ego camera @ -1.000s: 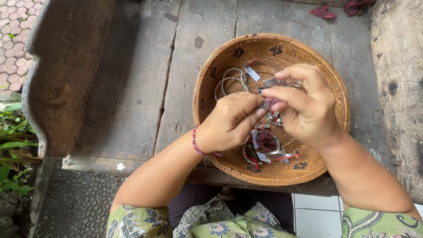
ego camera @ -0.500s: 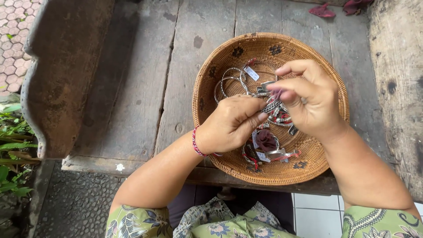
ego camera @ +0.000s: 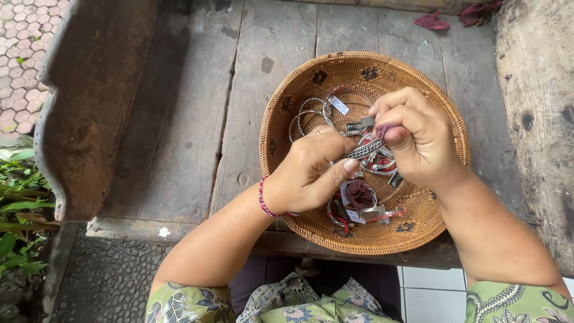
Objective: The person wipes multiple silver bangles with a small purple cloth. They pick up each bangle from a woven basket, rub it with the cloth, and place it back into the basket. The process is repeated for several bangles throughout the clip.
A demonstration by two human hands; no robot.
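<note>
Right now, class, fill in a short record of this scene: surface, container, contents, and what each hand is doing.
surface: weathered wooden bench
container: round woven basket
contents: silver bangles with small tags, red threads
left hand: pinches one end of a patterned silver bracelet
right hand: pinches the bracelet's other end
left wrist: red cord band

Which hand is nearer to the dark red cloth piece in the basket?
Left. The left hand is just beside the dark red cloth piece, its thumb almost touching it. The right hand is higher, farther away.
</note>
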